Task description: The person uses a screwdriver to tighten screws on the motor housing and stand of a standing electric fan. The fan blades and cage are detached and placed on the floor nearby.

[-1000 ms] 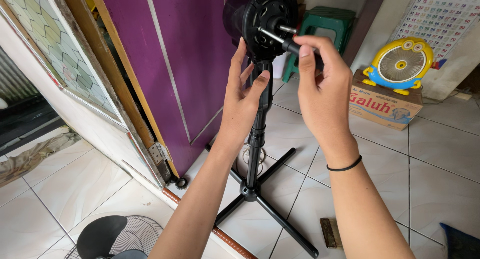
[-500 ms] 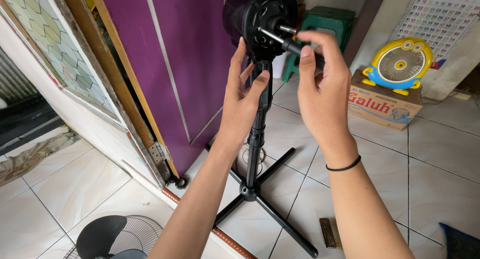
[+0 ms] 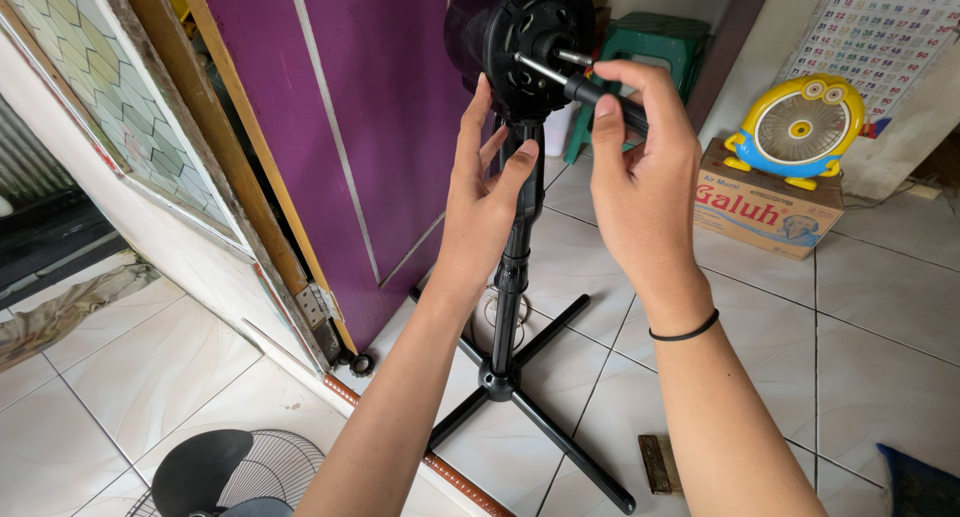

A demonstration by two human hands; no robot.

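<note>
A tall purple panelled door (image 3: pixel 370 127) stands at left. A green plastic stool (image 3: pixel 655 42) sits behind. A yellow-and-blue cartoon-shaped small fan (image 3: pixel 800 129) rests on a brown cardboard box (image 3: pixel 765 212). A wire fan grille (image 3: pixel 255 469) lies on the white tiled floor (image 3: pixel 880 297).

- A low rectangular brown cardboard box (image 3: pixel 765 209) with red lettering and a small picture on its long side stands on the white tiled floor (image 3: pixel 880 287), near the far wall at the right.
- A white wall chart (image 3: pixel 880 32) printed with a grid of small multicoloured figures hangs on the far wall at the upper right, just behind and above the box.
</note>
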